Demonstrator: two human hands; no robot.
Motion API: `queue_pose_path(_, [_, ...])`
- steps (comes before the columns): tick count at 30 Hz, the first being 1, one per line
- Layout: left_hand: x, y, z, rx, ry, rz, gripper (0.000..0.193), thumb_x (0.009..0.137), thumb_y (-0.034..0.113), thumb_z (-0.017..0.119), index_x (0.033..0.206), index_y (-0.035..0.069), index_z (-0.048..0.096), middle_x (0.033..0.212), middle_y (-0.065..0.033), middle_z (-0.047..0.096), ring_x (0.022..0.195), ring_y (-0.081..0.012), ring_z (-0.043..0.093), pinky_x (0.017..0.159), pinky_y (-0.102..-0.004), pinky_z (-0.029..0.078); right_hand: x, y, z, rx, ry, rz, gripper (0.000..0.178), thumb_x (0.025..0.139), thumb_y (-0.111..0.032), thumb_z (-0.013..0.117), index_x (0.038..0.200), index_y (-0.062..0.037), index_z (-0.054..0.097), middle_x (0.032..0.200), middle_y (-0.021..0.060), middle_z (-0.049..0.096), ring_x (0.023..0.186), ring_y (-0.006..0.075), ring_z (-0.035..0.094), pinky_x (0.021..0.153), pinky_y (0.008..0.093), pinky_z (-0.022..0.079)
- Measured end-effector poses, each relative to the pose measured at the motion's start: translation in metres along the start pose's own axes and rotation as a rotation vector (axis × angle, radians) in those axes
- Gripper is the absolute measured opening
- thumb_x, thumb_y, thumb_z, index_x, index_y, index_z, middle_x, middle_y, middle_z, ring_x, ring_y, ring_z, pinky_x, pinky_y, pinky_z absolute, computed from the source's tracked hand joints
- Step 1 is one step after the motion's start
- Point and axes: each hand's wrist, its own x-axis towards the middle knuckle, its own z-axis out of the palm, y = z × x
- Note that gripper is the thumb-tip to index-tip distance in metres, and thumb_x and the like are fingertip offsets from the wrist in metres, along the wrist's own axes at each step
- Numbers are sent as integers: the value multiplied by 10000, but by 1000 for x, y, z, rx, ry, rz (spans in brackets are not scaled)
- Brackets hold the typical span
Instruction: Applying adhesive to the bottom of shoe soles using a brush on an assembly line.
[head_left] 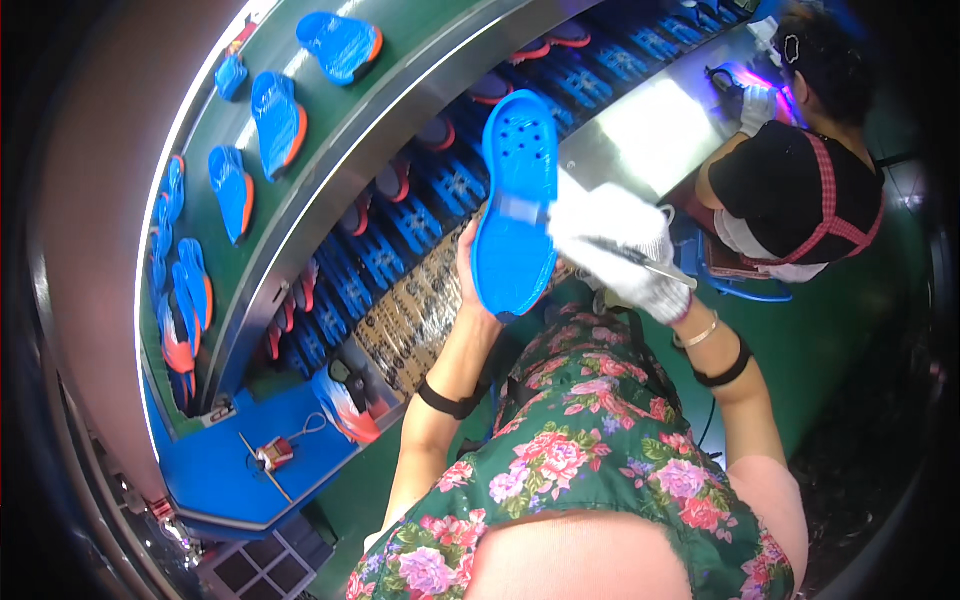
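A bright blue shoe sole (517,262), with several small holes at its far end, is held upright before me. My bare left hand (468,262) grips it from behind and along its left edge; most of those fingers are hidden. In a white knitted glove, my right hand (628,240) is closed on a brush (522,210). Its pale, motion-blurred tip lies across the middle of the sole's inner face, and its thin handle shows past the glove.
On the left, a green conveyor belt (235,120) carries several blue-and-orange soles (277,125). A lower rack (410,225) of blue pieces runs beside its metal edge. A blue table (215,475) stands at lower left. At right, a co-worker (790,190) sits by a metal worktop (640,130).
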Motion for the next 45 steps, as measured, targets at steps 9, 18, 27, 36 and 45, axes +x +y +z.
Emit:
queue_pose_path(9, [61, 34, 79, 189, -444, 26, 1240, 749, 670, 805, 1643, 133, 135, 1645, -236, 233, 1294, -572, 484, 912, -638, 567, -42, 6, -65, 751, 429, 678, 153, 796, 127, 625, 888, 40, 711, 1036, 189, 729, 851, 182, 683, 748, 277, 552])
queue_pose_path(18, [194, 168, 124, -329, -62, 369, 965, 939, 722, 517, 1523, -25, 337, 1539, -288, 344, 1393, -480, 379, 1070, -535, 511, -63, 40, -22, 614, 318, 933, 152, 841, -34, 799, 991, -15, 791, 819, 4, 743, 717, 63, 645, 651, 233, 506])
queue_pose_path(27, [236, 202, 131, -303, -124, 663, 1109, 935, 777, 421, 1598, -57, 112, 1642, -290, 188, 1513, -461, 234, 1215, -544, 328, -50, 55, -30, 644, 227, 935, 141, 852, -45, 784, 988, -7, 797, 854, 30, 755, 756, 87, 661, 692, 246, 515])
queue_pose_path(36, [315, 135, 210, 1183, 290, 702, 858, 989, 335, 645, 1624, 22, 160, 1560, -277, 371, 1379, -381, 463, 1122, -475, 399, -54, 72, -42, 657, 223, 938, 194, 848, -9, 764, 1039, 11, 787, 964, 76, 773, 870, 133, 708, 817, 274, 556])
queue_pose_path(45, [415, 272, 187, 2338, 1183, 757, 672, 828, 182, 664, 1472, 91, 499, 1441, -257, 539, 1396, -448, 447, 1134, -501, 409, -53, 76, -59, 727, 242, 1015, 179, 850, -4, 763, 1026, 21, 782, 956, 72, 772, 859, 115, 703, 799, 251, 556])
